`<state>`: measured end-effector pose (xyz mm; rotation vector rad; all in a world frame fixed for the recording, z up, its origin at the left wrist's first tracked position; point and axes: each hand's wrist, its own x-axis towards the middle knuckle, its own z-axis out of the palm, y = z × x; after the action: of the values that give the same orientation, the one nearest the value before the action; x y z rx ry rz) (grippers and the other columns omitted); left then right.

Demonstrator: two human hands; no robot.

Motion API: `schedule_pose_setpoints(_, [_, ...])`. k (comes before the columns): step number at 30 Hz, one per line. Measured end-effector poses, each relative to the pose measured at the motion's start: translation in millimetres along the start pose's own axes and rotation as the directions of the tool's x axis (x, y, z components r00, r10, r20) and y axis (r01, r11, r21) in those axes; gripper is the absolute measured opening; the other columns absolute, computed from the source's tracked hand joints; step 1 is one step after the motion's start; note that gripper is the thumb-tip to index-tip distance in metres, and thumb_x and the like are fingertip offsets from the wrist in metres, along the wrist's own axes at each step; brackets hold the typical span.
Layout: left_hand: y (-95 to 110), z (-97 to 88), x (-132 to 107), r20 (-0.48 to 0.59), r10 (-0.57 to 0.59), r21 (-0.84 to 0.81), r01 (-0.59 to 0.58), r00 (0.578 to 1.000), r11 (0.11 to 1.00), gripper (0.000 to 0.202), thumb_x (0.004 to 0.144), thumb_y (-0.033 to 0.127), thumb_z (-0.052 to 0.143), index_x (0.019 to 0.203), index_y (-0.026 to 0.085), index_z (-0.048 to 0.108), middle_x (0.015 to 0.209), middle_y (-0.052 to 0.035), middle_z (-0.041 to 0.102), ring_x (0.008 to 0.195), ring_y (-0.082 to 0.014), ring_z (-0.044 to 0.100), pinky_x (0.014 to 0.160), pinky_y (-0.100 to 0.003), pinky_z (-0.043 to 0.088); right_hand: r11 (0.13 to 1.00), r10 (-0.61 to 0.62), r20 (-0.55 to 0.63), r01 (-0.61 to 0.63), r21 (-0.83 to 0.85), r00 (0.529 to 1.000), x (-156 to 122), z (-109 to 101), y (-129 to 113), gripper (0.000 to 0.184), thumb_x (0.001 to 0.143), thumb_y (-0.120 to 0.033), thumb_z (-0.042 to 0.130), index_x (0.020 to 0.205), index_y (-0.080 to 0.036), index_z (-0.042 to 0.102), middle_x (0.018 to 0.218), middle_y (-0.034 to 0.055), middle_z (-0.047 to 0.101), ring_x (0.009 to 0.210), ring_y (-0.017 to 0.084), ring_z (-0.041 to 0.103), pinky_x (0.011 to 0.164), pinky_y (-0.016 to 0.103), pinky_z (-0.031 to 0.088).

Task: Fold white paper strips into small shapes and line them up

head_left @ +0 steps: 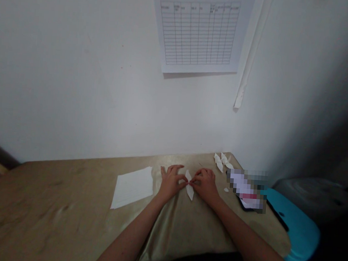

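A small white folded paper (190,192), narrow and pointed at both ends, lies on the cloth-covered table in front of me. My left hand (172,182) pinches its middle from the left with thumb and index finger. From the right, my right hand (206,184) pinches the same spot, and the fingertips of both hands nearly meet there. The other fingers of my left hand are spread over the cloth. Left of my hands lies a stack of white paper sheets (132,188).
Two folded white paper pieces (222,161) lie at the table's back right corner. A phone with a blurred-out screen (244,189) is near the right edge, beside a small white scrap (226,190). A turquoise stool or chair (298,226) stands right of the table (52,201). A printed chart (198,36) hangs on the wall.
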<state>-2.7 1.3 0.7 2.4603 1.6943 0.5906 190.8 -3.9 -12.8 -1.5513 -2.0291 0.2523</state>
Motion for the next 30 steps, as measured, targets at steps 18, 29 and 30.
schedule_pose_setpoints(18, [-11, 6.2, 4, 0.141, -0.115, 0.044, 0.109, 0.983, 0.993, 0.04, 0.083, 0.064, 0.064, 0.122, 0.055, 0.064, 0.162, 0.0095, 0.033, 0.146, -0.0408, 0.029, 0.107, -0.084, -0.002, 0.992, 0.113, 0.089, -0.108, -0.067, 0.99, 1, -5, -2, 0.022, 0.085, -0.044, 0.072, 0.106, -0.042, 0.076, 0.119, 0.0059, 0.058, 0.121, 0.028, 0.043, 0.112, 0.049, 0.019])
schedule_pose_setpoints(29, [-9, 1.8, 5, 0.187, -0.122, 0.105, 0.104, 0.975, 0.989, 0.054, 0.085, 0.069, 0.057, 0.137, 0.055, 0.051, 0.167, 0.0035, 0.022, 0.148, -0.0425, 0.024, 0.107, -0.083, 0.001, 0.989, 0.108, 0.153, -0.092, -0.113, 0.982, 2, 1, -7, 0.04, 0.087, -0.034, 0.065, 0.126, -0.046, 0.065, 0.132, 0.0086, 0.052, 0.132, 0.031, 0.036, 0.113, 0.061, 0.011])
schedule_pose_setpoints(30, [-9, 2.1, 5, 0.185, -0.118, 0.11, 0.099, 0.976, 0.989, 0.055, 0.085, 0.069, 0.057, 0.138, 0.055, 0.05, 0.167, 0.0032, 0.022, 0.148, -0.0424, 0.024, 0.107, -0.083, 0.002, 0.989, 0.111, 0.156, -0.093, -0.117, 0.982, 2, 2, -8, 0.042, 0.087, -0.033, 0.065, 0.127, -0.046, 0.064, 0.133, 0.0091, 0.051, 0.133, 0.031, 0.036, 0.113, 0.062, 0.01])
